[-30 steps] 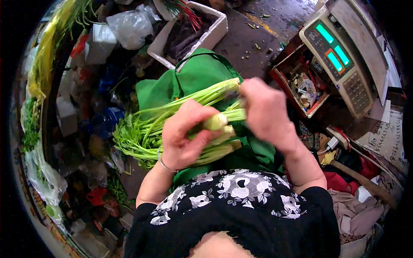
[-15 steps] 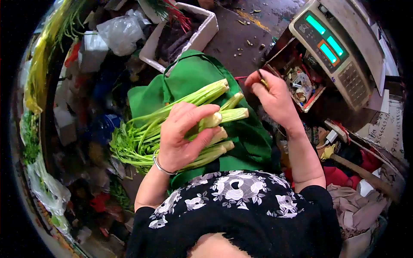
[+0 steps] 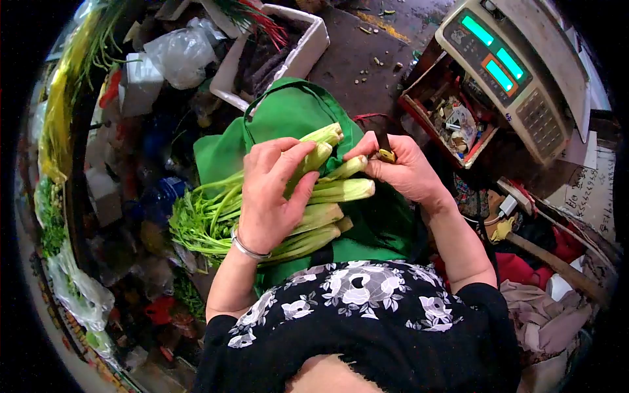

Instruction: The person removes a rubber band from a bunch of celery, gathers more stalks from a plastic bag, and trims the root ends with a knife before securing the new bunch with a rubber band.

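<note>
Several bunches of celery (image 3: 337, 191) lie across the green apron (image 3: 288, 108) on my lap, leaves to the left and pale cut ends to the right. My left hand (image 3: 275, 187), with a bracelet at the wrist, is curled around one celery bunch, its thumb and fingers near the cut end. In my right hand (image 3: 406, 167) is a small knife (image 3: 384, 144) with a dark blade and a yellowish part at the grip. The thumb and fingertips of that hand touch the end of another celery bunch. Part of the knife is hidden by my fingers.
A digital scale (image 3: 504, 78) with lit displays stands at the upper right, above a red box (image 3: 481, 154) of small items. Beyond my lap sits a white foam box (image 3: 311, 49). Plastic bags (image 3: 183, 56) and greens (image 3: 49, 216) are on the left; a wooden handle (image 3: 557, 268) juts in at right.
My right hand has moved left and down to a celery end, with the knife blade turned upward. My left hand has shifted slightly left, and the bunch in it now sits higher.
</note>
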A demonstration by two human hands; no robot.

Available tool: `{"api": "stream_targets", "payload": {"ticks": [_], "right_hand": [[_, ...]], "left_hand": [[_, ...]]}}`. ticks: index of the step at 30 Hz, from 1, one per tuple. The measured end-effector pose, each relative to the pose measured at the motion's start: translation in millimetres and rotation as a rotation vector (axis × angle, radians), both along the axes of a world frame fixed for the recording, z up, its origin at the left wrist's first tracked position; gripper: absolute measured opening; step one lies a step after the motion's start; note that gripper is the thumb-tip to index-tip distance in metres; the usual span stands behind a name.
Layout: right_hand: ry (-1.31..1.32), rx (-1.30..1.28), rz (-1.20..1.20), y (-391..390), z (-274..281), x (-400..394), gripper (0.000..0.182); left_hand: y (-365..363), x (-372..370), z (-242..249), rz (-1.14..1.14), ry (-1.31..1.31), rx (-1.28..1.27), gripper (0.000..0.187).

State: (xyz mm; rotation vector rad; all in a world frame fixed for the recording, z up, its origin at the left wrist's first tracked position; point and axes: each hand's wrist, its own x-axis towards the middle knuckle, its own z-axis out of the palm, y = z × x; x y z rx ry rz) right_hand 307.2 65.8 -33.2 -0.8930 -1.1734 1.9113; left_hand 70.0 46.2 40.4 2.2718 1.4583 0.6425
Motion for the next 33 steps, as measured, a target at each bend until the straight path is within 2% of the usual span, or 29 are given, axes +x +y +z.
{"api": "stream_targets", "payload": {"ticks": [5, 7, 9, 10, 12, 14, 15, 16, 19, 21, 22, 23, 25, 26, 27, 29, 33], "right_hand": [[0.034, 0.042, -0.006, -2, 4, 3, 0.01], [-0.04, 0.093, 0.018, -1, 3, 7, 0.011], [-0.102, 0.0, -0.149, 5, 1, 10, 0.016], [-0.189, -0.038, -0.234, 10, -4, 15, 0.022], [-0.615, 0.081, -0.319, 20, -32, 37, 0.029], [-0.752, 0.233, -0.467, 22, -68, 61, 0.037], [-0.796, 0.271, -0.45, 22, -76, 74, 0.038], [-0.971, 0.354, -0.448, 21, -75, 82, 0.038], [-1.099, 0.395, -0.395, 22, -103, 119, 0.043], [-1.369, 0.383, -0.347, 20, -106, 129, 0.046], [-1.506, 0.367, -0.225, 22, -88, 125, 0.048], [-1.506, 0.387, -0.21, 24, -74, 118, 0.048], [-1.238, 0.428, -0.245, 24, -47, 97, 0.049], [-1.122, 0.48, -0.297, 25, -33, 79, 0.043], [-1.125, 0.49, -0.286, 26, -19, 65, 0.043], [-0.71, 0.427, -0.134, 26, 7, 40, 0.035], [-0.6, 0.719, -0.087, 11, 53, -8, 0.016]], "left_hand": [[1, -6, 3, 0.026, 0.039, -0.04, 0.047], [1, -9, 2, 0.037, -0.035, -0.004, 0.056], [-1, -15, 6, 0.101, -0.108, -0.001, 0.062], [-1, -21, 9, 0.096, -0.111, 0.029, 0.067], [-5, -32, 14, 0.178, -0.139, 0.044, 0.066], [-12, -47, 15, 0.243, -0.134, 0.065, 0.065], [-18, -55, 15, 0.278, -0.136, 0.071, 0.065], [-24, -64, 15, 0.29, -0.115, 0.038, 0.063], [-42, -78, 17, 0.357, -0.117, 0.026, 0.054], [-55, -91, 16, 0.354, -0.053, -0.037, 0.046], [-60, -93, 14, 0.377, -0.079, -0.043, 0.041], [-64, -95, 12, 0.398, -0.085, -0.04, 0.041], [-71, -96, 7, 0.356, -0.086, -0.069, 0.04], [-72, -97, 2, 0.339, -0.093, -0.076, 0.041], [-72, -95, 2, 0.351, -0.101, -0.075, 0.041], [-70, -87, 3, 0.286, -0.053, -0.067, 0.042], [-70, -82, -2, 0.197, -0.085, -0.066, 0.042]]}}
